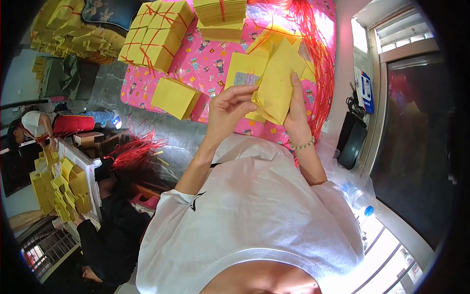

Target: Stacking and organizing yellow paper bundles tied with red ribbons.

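A sheaf of yellow paper (280,78) is held up above the near edge of the pink patterned table cover (139,88). My right hand (297,110) wraps its right side, thumb along the front; a bead bracelet circles that wrist. On the sheaf's lower left edge, the curled fingers of my left hand (230,107) pinch the paper. Beneath and behind lie more loose yellow sheets (243,66), one bearing a grey patch. A yellow paper block (174,97) rests left of my left hand.
Bundles of yellow paper tied with red string (159,36) stand at the far left, beside another stack (220,14). Long red strings (318,63) hang down the table's right side. Two people work at a white table (92,181) on the left. A plastic bottle (361,202) lies right.
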### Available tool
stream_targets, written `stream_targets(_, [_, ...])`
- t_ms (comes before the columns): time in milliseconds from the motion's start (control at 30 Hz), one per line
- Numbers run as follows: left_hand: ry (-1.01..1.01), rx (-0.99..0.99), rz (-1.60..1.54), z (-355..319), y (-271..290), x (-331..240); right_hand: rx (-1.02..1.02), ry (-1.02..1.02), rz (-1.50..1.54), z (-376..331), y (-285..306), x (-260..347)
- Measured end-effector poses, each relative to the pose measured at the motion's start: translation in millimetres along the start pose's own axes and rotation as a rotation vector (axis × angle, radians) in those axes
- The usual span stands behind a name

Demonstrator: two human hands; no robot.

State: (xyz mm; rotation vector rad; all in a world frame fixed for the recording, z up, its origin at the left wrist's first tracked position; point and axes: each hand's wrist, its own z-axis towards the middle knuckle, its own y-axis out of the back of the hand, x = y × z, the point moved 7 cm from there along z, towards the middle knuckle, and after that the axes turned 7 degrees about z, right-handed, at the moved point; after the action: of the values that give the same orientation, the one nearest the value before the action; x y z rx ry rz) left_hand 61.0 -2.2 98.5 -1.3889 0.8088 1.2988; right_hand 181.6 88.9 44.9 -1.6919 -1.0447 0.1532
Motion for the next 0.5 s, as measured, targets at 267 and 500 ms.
stream_targets(267, [0.008,-0.004,0.010,0.7,1.1,1.3,-0.012,0.005,0.012,-0.3,0.7,-0.8])
stream_targets(500, [-0.051,0.020,0.042,0.2,-0.2,-2.7,-0.023,0.012,0.014,-0.1,3.0,-2.3])
